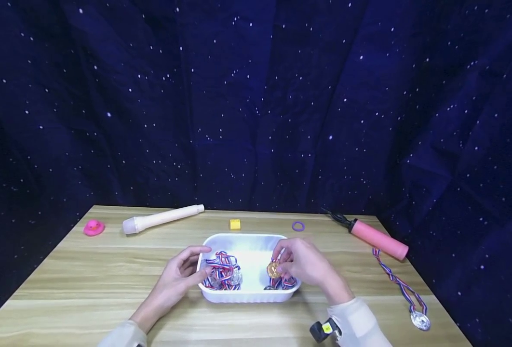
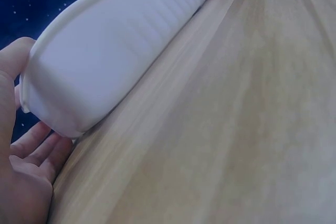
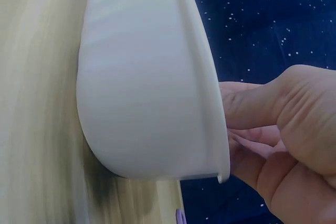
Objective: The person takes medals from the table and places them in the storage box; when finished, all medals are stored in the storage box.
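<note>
A white plastic tub (image 1: pixel 251 296) sits in the middle of the wooden table. My left hand (image 1: pixel 179 274) holds its left end, the thumb over the rim and other fingers against the outer wall (image 2: pixel 105 51). Over the tub's right end, my right hand (image 1: pixel 304 262) pinches a gold medal (image 1: pixel 273 270) near its ribbon. Below that medal lie more medals with striped ribbons (image 1: pixel 287 283). The tub's left end holds a tangle of red, white and blue ribbons (image 1: pixel 223 270) with silver medals (image 1: pixel 236 276). In the right wrist view, the tub wall hides the right fingertips.
Along the back lie a pink rubber duck (image 1: pixel 94 228), a white microphone (image 1: pixel 162 219), a yellow toy block (image 1: pixel 235 224) and a purple ring (image 1: pixel 298 226). To the right are a pink hand pump (image 1: pixel 379 238) and a silver medal (image 1: pixel 420 320) on its ribbon. A starry curtain (image 1: pixel 256 106) hangs behind.
</note>
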`<state>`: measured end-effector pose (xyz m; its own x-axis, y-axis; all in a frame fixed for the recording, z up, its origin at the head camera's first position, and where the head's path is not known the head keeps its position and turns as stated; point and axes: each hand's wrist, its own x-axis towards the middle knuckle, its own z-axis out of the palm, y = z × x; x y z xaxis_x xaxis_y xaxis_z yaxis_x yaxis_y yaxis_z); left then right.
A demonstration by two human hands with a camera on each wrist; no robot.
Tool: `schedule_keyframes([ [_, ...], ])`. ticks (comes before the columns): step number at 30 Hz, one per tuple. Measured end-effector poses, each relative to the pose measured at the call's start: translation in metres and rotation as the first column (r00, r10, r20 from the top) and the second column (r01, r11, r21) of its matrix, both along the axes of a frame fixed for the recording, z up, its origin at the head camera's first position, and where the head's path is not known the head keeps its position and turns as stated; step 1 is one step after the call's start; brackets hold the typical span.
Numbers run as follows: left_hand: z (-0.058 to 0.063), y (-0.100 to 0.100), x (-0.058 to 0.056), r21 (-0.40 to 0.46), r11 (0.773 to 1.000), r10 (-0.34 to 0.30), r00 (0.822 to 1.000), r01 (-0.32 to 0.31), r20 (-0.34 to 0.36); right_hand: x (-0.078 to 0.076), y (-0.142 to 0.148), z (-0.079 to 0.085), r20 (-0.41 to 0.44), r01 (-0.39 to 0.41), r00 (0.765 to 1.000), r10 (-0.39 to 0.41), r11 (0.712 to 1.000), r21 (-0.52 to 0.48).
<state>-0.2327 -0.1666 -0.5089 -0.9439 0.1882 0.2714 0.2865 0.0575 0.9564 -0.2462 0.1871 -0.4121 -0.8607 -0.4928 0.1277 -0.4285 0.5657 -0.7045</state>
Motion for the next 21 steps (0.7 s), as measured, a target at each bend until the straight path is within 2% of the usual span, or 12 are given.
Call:
schedule_keyframes([
  [6,0.001,-0.001,-0.001,-0.007,1.0,0.002,1.0,-0.002,0.001,0.004,-0.006,0.002,-0.034,-0.034,0.999,0.039,0.991,0.131],
  [8,0.002,-0.001,-0.001,-0.009,1.0,0.006,1.0,-0.006,0.005,0.006,-0.007,0.005,-0.063,-0.021,0.997,0.033,0.984,0.176],
  [11,0.003,0.0,-0.002,-0.007,1.0,0.008,1.0,-0.008,0.011,0.008,-0.006,0.013,-0.117,0.011,0.993,0.012,0.982,0.189],
  [16,0.003,0.0,-0.001,0.001,1.0,0.0,1.0,0.0,0.001,0.01,0.003,0.032,-0.214,0.102,0.973,-0.08,0.991,0.089],
  [21,0.001,0.0,0.0,0.001,1.0,0.002,1.0,-0.002,0.001,0.011,0.016,0.044,-0.268,0.17,0.945,-0.186,0.982,-0.084],
])
